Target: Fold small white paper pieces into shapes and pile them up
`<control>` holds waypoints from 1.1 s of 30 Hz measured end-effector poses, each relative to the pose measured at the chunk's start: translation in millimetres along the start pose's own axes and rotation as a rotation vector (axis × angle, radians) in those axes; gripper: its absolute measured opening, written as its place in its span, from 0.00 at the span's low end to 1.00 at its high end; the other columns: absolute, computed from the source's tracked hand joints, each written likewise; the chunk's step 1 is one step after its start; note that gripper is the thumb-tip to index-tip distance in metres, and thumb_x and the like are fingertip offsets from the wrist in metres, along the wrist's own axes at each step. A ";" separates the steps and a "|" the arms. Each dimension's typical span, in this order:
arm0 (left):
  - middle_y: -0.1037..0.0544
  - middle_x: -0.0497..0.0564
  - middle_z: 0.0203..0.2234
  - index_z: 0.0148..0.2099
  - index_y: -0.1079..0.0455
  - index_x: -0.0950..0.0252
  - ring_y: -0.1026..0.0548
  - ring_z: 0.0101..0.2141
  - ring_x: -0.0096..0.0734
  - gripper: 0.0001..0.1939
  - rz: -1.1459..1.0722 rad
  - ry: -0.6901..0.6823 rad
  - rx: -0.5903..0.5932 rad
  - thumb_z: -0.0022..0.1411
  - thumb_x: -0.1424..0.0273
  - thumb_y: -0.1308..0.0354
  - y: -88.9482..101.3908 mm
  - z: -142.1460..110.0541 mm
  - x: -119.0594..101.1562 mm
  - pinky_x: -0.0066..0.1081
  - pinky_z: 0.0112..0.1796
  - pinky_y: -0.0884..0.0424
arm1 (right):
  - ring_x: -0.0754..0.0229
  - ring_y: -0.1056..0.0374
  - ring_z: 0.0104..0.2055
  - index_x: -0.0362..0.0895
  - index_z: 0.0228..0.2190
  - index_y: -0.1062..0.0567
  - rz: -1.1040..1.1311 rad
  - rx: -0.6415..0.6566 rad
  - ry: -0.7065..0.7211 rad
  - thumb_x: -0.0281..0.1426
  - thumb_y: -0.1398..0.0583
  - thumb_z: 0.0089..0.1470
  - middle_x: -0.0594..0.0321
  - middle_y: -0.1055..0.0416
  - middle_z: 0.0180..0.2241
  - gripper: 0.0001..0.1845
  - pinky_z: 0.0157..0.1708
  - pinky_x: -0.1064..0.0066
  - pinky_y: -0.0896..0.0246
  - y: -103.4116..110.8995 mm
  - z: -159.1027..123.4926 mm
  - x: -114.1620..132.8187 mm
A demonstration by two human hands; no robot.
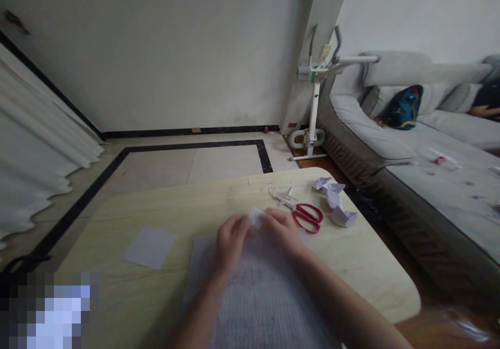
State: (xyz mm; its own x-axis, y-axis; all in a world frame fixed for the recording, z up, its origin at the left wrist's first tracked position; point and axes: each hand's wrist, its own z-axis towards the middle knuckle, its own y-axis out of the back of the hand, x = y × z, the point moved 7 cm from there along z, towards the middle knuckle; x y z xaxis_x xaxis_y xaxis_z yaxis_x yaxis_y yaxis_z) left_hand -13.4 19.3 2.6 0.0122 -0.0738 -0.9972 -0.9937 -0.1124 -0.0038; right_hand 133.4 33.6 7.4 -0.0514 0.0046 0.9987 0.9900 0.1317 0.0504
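Note:
Both hands meet near the middle of a light wooden table [164, 208]. My left hand [230, 242] and my right hand [283, 229] pinch a small folded white paper piece [255, 216] between their fingertips. They work over a large lined sheet [258, 297] lying flat under my forearms. Red-handled scissors [307, 216] lie just right of my right hand, blades pointing left and away.
Several folded white paper shapes [338, 206] and small scraps [283, 191] lie at the table's far right. A square white paper [150, 247] lies to the left. A grey sofa [429, 151] stands on the right, an exercise machine [314, 99] behind, curtains [35, 156] at left.

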 end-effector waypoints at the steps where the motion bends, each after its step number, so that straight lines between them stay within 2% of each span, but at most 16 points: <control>1: 0.30 0.44 0.18 0.31 0.29 0.68 0.33 0.21 0.24 0.13 -0.009 0.007 -0.002 0.55 0.62 0.41 -0.2 -0.1 -0.3 0.22 0.24 0.37 | 0.65 0.46 0.23 0.42 0.17 0.32 0.015 0.007 -0.008 0.40 0.42 0.51 0.67 0.41 0.19 0.18 0.21 0.74 0.52 -0.4 0.1 -1.4; 8: 0.30 0.45 0.17 0.29 0.30 0.67 0.32 0.21 0.25 0.12 -0.025 0.001 -0.012 0.54 0.62 0.41 -0.7 -1.2 2.3 0.23 0.24 0.36 | 0.66 0.48 0.20 0.42 0.16 0.34 0.108 0.022 -0.040 0.37 0.43 0.51 0.68 0.44 0.16 0.17 0.20 0.74 0.54 -0.7 1.6 -11.7; 13: 0.29 0.45 0.19 0.32 0.28 0.67 0.32 0.21 0.25 0.14 0.006 -0.007 0.048 0.55 0.60 0.41 -6.8 -1.0 6.8 0.22 0.23 0.36 | 0.65 0.44 0.22 0.42 0.16 0.32 0.003 -0.006 0.017 0.38 0.42 0.51 0.66 0.40 0.18 0.17 0.21 0.74 0.51 2.7 -0.9 -1.4; 20: 0.29 0.45 0.19 0.30 0.29 0.68 0.31 0.22 0.25 0.13 0.049 -0.036 0.091 0.56 0.61 0.41 -5.8 1.1 5.4 0.23 0.24 0.36 | 0.63 0.41 0.26 0.41 0.21 0.28 -0.161 0.016 0.081 0.41 0.43 0.53 0.65 0.36 0.21 0.18 0.25 0.74 0.47 -1.2 -1.1 6.5; 24: 0.29 0.46 0.17 0.26 0.30 0.67 0.31 0.22 0.26 0.14 0.082 -0.025 0.136 0.56 0.62 0.41 -5.9 0.8 4.6 0.23 0.24 0.36 | 0.66 0.45 0.23 0.42 0.18 0.33 -0.114 0.047 0.028 0.43 0.42 0.53 0.68 0.41 0.18 0.20 0.21 0.75 0.52 -2.9 -0.3 1.1; 27: 0.27 0.48 0.17 0.24 0.29 0.67 0.31 0.22 0.27 0.15 0.082 -0.001 0.131 0.55 0.61 0.40 -4.6 2.2 5.1 0.24 0.25 0.35 | 0.67 0.46 0.21 0.42 0.18 0.32 -0.034 0.073 -0.021 0.45 0.42 0.52 0.68 0.41 0.18 0.22 0.19 0.75 0.53 -3.8 -0.8 -3.5; 33: 0.27 0.47 0.19 0.30 0.26 0.69 0.30 0.22 0.27 0.13 0.024 0.023 0.154 0.53 0.61 0.39 -6.9 3.5 4.5 0.24 0.24 0.36 | 0.67 0.48 0.20 0.41 0.19 0.29 0.048 0.033 -0.060 0.47 0.41 0.50 0.67 0.41 0.17 0.22 0.18 0.75 0.55 1.4 0.9 -9.8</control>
State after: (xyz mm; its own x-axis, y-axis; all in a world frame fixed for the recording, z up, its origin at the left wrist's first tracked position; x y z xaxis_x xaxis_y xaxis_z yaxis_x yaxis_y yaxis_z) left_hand -6.9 23.2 -2.2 -0.0110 -0.0975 -0.9952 -0.9991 0.0426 0.0069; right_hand 135.2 34.7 -2.3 -0.0128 0.0709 0.9974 0.9868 0.1622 0.0012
